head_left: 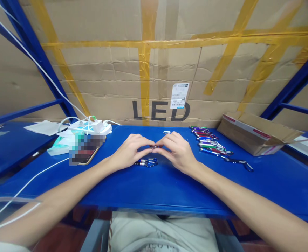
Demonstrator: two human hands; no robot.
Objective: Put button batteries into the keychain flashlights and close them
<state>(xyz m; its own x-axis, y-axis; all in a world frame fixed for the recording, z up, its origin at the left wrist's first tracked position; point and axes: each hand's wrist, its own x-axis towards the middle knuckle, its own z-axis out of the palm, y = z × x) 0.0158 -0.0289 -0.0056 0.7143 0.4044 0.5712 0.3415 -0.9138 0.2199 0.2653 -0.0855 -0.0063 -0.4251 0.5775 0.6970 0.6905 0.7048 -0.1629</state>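
Left hand [129, 151]: frame centre; I see thumb and fingertips pinched on a small metal piece [153, 147].
Right hand [179, 152]: centre, fingertips closed on the same piece; its shape I cannot make out.
Carabiner keychains [142, 162]: below centre, partly behind the left hand.
Keychain row [205, 144]: right of centre, on the blue desk [169, 192].
Cardboard box [248, 136]: right edge.

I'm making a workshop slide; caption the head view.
Left hand and right hand pinch a small shiny piece over a blue tabletop, slim multicoloured metallic tubes lying at right.
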